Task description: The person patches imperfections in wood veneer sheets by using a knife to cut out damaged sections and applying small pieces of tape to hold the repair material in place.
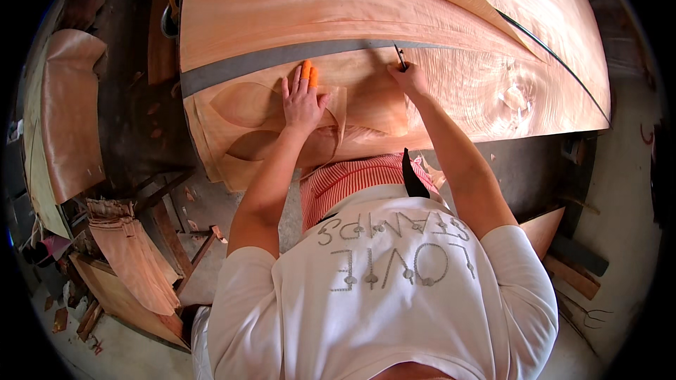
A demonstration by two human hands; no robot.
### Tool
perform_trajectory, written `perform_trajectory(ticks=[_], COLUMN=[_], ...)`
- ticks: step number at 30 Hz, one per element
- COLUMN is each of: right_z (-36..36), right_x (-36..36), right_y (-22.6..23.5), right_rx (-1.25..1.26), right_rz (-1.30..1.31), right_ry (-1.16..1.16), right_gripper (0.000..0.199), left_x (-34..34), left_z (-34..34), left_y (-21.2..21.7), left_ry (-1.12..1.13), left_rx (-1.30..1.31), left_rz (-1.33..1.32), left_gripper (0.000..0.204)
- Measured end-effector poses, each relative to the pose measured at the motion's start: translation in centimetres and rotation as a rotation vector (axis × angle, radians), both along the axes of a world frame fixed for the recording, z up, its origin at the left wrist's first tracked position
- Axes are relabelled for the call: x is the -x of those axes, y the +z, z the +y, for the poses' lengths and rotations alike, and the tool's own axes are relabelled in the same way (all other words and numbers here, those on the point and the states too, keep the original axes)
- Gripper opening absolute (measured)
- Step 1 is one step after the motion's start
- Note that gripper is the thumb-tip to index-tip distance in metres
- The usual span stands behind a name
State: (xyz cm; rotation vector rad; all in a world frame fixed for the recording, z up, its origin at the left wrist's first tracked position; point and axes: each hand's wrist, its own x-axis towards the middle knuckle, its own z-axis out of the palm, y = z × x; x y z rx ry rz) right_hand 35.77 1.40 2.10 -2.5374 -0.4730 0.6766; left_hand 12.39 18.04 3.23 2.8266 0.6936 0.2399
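Note:
My left hand [303,107] lies flat with fingers spread on thin, pale wood veneer sheets [373,102]. Orange covers wrap two of its fingertips. My right hand [410,80] is closed around a small knife-like tool [400,58] with a dark handle and a slim pointed end, held near the far edge of the near sheets. Left of my left hand, the layered veneer shows two rounded, leaf-like outlines [246,104]. A narrow loose strip [341,127] curls from the veneer toward me. Beyond both hands runs a grey band [282,53] between the near and far sheets.
Large veneer sheets [317,0] cover the far side of the table, with a black cord-like line [556,60] across them at right. More veneer [70,112] hangs at left, above a bundle of strips [134,253]. Wood offcuts [570,278] lie at lower right.

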Motion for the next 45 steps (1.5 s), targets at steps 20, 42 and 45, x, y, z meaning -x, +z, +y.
perform_trajectory(ticks=[20,42,45], right_z=[0.5,0.2,0.3], right_x=[0.5,12.6,13.7], right_y=[2.6,-1.6,3.4], right_rx=[0.112,-0.556,-0.296], right_rz=[-0.127,0.697,0.827], right_ry=[0.074,0.123,0.221], right_gripper=[0.043,0.034,0.025], left_x=[-0.3,-0.6,0.2], left_z=[0.0,0.8,1.1], left_y=[-0.5,-0.2,-0.7], left_ry=[0.03,0.017,0.016], left_rx=[-0.025,-0.024,-0.022], left_rz=[-0.047,-0.054,-0.067], left_gripper=[0.05,0.039,0.039])
